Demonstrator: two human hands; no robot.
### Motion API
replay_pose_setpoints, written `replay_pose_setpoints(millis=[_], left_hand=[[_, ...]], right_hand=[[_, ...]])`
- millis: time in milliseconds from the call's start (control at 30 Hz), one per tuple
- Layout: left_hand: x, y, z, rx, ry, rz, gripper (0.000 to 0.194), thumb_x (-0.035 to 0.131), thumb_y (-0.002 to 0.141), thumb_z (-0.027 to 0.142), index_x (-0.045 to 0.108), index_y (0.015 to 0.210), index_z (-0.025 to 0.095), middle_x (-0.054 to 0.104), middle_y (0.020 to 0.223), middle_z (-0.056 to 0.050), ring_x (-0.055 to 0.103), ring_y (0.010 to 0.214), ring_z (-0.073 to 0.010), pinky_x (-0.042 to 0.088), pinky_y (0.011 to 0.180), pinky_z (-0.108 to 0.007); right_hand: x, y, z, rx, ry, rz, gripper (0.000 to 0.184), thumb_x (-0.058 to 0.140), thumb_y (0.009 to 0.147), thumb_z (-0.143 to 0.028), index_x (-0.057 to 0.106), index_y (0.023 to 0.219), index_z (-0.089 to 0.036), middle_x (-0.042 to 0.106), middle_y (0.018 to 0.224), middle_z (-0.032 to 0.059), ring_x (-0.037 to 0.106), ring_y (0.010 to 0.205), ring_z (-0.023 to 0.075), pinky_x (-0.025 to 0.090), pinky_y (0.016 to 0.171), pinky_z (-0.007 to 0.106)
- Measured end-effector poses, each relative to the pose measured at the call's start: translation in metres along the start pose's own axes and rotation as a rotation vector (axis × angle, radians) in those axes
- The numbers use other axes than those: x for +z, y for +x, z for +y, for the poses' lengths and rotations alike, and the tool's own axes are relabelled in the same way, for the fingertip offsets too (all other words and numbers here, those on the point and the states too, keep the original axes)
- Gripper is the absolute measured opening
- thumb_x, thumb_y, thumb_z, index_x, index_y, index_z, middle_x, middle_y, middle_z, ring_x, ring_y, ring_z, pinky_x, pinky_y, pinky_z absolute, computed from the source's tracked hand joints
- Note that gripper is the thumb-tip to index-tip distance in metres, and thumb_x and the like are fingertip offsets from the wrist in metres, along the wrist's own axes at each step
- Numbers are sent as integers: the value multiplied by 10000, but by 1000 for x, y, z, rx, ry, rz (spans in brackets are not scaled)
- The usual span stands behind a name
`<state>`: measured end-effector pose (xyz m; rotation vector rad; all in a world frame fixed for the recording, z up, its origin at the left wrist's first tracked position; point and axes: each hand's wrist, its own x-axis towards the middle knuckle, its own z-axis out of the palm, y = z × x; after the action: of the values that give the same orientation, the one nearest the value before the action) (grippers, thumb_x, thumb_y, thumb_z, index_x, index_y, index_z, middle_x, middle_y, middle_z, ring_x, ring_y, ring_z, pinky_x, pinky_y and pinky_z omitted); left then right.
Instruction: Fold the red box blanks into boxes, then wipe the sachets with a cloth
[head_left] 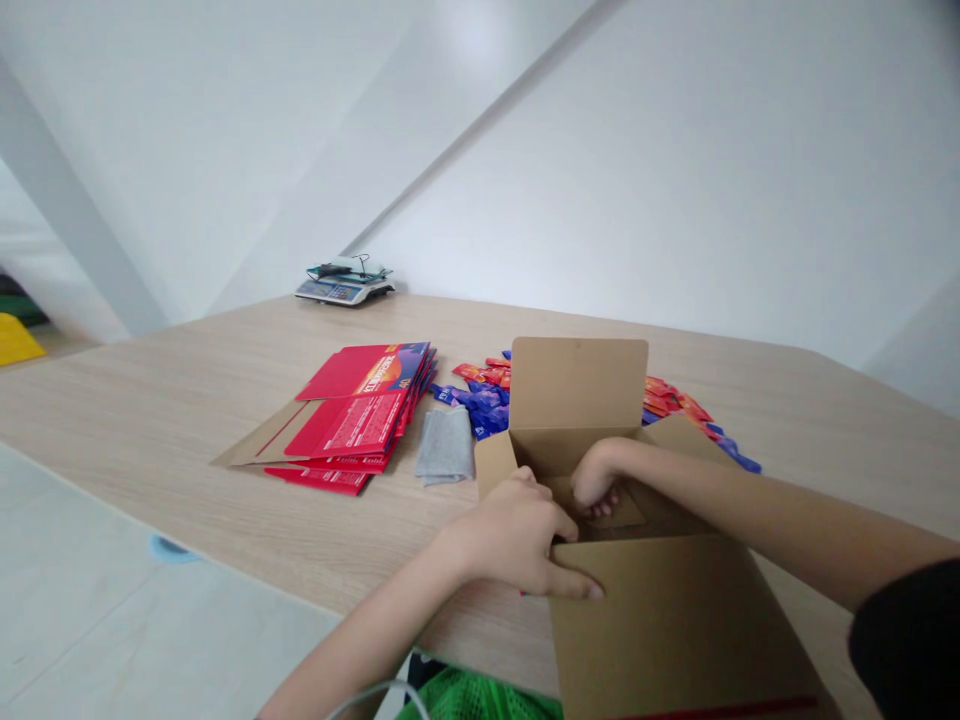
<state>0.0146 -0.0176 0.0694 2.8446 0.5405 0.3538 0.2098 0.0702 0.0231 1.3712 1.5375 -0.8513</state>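
An open brown cardboard box (577, 395) stands on the wooden table (187, 420) in front of me, its flaps spread. My left hand (521, 535) grips the box's near left edge, thumb lying on the large near flap (675, 620). My right hand (596, 485) reaches down inside the box with its fingers curled against the inner bottom panel; whether they hold anything is hidden.
A stack of flat red cartons (360, 415) lies to the left, with a small grey pouch (445, 447) beside it. Blue and red sachets (484, 395) are scattered behind the box. A scale (343, 283) sits at the table's far edge. Green mesh (480, 698) shows below the near edge.
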Motion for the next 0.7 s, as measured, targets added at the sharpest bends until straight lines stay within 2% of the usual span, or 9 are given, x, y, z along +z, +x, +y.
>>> replay_pose_setpoints(millis=[100, 200, 300, 367, 433, 500, 533, 633, 700], left_hand=[[0, 1, 1, -9, -7, 5, 454, 677, 766, 633, 608, 635, 205, 633, 603, 9, 619, 662, -186, 345, 728, -326], [-3, 1, 2, -12, 1, -15, 450, 660, 789, 620, 606, 637, 201, 628, 604, 11, 617, 671, -181, 336, 731, -319], [-5, 1, 1, -4, 2, -37, 438, 669, 800, 595, 596, 637, 195, 643, 624, 13, 621, 688, -176, 327, 740, -312], [-6, 1, 0, -6, 6, -40, 416, 698, 790, 564, 591, 637, 193, 649, 634, 15, 620, 695, -172, 319, 743, -310], [-4, 2, -1, -3, -9, -40, 386, 727, 779, 520, 586, 637, 190, 640, 630, 23, 608, 683, -159, 315, 744, -308], [-1, 6, 1, 6, -39, -39, 355, 748, 771, 468, 579, 636, 187, 630, 631, 29, 593, 673, -148, 319, 754, -306], [1, 8, 2, 9, -54, -35, 340, 755, 769, 438, 576, 633, 184, 628, 633, 29, 588, 678, -147, 322, 764, -307], [8, 19, 9, 68, -150, 2, 240, 713, 822, 357, 615, 685, 186, 655, 692, 11, 598, 743, -159, 339, 816, -319], [11, 27, 13, 132, -289, 106, 136, 622, 897, 314, 679, 870, 194, 698, 887, -34, 613, 890, -183, 349, 891, -331]], right_hand=[[8, 12, -8, -25, 13, -28, 248, 584, 941, -375, 623, 1016, -142, 641, 902, 15, 604, 713, 113, 531, 648, 281], [10, 3, -6, -90, 49, -15, 274, 592, 923, -395, 636, 900, -125, 614, 766, -3, 575, 625, 111, 502, 608, 274], [12, -39, 12, -215, 107, 45, 416, 537, 910, -512, 632, 774, -131, 584, 671, -2, 568, 593, 132, 477, 602, 279], [24, -79, 29, -315, 151, 116, 491, 481, 894, -615, 655, 831, -160, 641, 766, 22, 613, 691, 159, 484, 664, 291], [51, -113, 46, -413, 184, 273, 483, 563, 823, -649, 674, 1014, -219, 696, 980, 45, 654, 876, 217, 487, 737, 315], [88, -130, 57, -343, 217, 442, 539, 746, 683, -561, 657, 1126, -267, 699, 1108, 58, 653, 996, 294, 487, 778, 358], [108, -131, 61, -313, 241, 565, 487, 762, 682, -452, 659, 1121, -269, 692, 1148, 65, 638, 1046, 309, 476, 824, 379], [159, -119, 70, -238, 261, 890, 242, 631, 778, -270, 677, 1016, -259, 719, 1076, 73, 646, 1036, 307, 454, 835, 406], [186, -113, 86, -203, 249, 1052, 161, 587, 817, -273, 683, 946, -270, 736, 950, 67, 677, 923, 288, 454, 754, 380]])
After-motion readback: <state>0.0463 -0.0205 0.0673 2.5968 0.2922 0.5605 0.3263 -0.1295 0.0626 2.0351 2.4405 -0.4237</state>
